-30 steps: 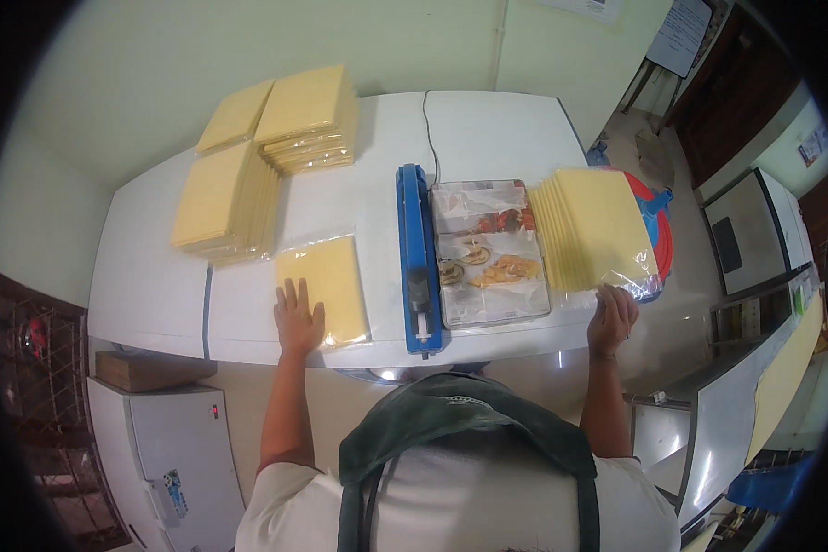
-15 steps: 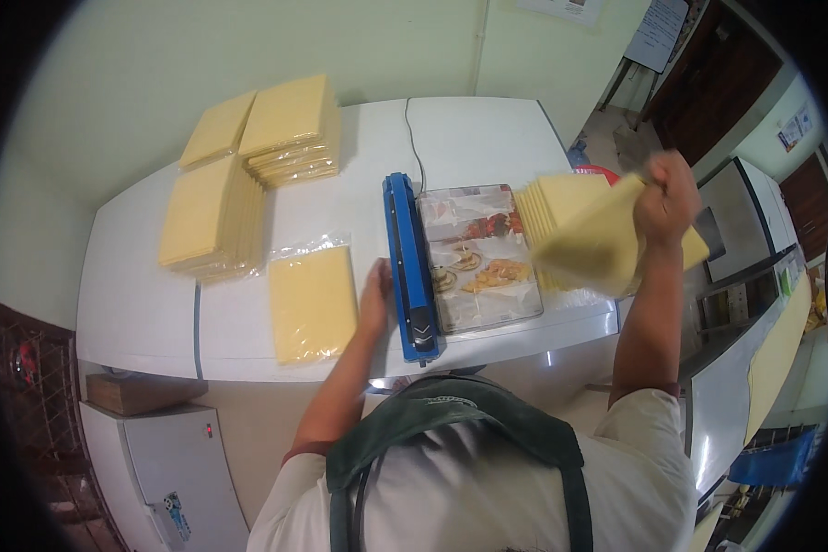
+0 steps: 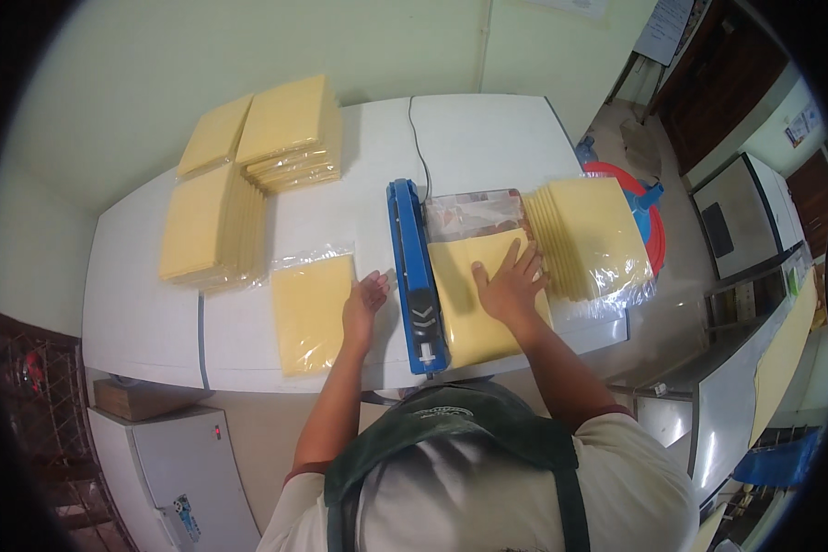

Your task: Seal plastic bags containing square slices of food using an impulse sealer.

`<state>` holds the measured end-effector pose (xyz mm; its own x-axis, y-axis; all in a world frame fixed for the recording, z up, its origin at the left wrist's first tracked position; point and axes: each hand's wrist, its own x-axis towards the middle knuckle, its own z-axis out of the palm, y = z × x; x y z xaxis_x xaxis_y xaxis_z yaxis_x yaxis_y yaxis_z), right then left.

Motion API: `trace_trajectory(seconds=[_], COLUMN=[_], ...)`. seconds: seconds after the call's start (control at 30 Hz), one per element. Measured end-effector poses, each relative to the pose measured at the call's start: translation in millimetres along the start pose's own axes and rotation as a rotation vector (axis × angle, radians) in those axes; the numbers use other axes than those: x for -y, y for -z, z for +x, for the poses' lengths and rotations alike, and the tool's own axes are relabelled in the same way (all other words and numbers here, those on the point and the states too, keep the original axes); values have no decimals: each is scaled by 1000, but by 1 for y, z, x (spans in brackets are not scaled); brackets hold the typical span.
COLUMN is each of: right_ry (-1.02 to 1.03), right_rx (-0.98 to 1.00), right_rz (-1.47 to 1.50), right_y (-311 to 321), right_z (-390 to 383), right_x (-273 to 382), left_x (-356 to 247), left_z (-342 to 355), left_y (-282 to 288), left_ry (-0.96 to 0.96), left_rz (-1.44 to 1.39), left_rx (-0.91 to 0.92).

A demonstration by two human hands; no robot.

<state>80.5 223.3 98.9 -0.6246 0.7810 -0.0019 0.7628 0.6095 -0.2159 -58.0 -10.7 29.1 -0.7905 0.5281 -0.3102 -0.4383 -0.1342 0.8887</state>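
Note:
My right hand (image 3: 513,283) lies with fingers spread on a packet of yellow sheets (image 3: 474,317), which rests over a flat board with food pictures (image 3: 474,213). Directly left of that packet stands a long blue bag sealer (image 3: 412,267) with a black bar. Between the sealer and another yellow packet in clear plastic (image 3: 311,308), my left hand (image 3: 370,294) hovers at the table, fingers slightly curled and apart, holding nothing. On the right, a leaning row of yellow packets (image 3: 598,235) touches the board's side.
Several stacked yellow packets (image 3: 285,115) fill the table's back left. A cable (image 3: 418,138) runs from the sealer to the back edge. Beyond the white table's (image 3: 488,138) right side is a red basin (image 3: 655,239). A white cabinet (image 3: 175,460) stands at the lower left.
My right hand has brought a yellow packet from the right row down onto the picture board and opened flat on it. My left hand has shifted slightly away from the sealer.

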Motion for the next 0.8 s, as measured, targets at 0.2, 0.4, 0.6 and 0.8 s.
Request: trace_trajectory(seconds=[0.2,0.4,0.6,0.8], right_ry=[324,727,428,506], right_rx=[103,-34,180,100], right_rz=[40,-40,-105,-99], right_y=[3,15,20,16], right_z=[27,20,-8,34], right_x=[6,11,-36,-46], left_x=[-32,-33,-22,-25], left_z=[17,46,60,63], left_y=[-27,-33,-50,-57], left_ry=[17,39,-297,-460], left_rz=[315,668,1023,1027], left_rx=[-5,-22,-72,-128])
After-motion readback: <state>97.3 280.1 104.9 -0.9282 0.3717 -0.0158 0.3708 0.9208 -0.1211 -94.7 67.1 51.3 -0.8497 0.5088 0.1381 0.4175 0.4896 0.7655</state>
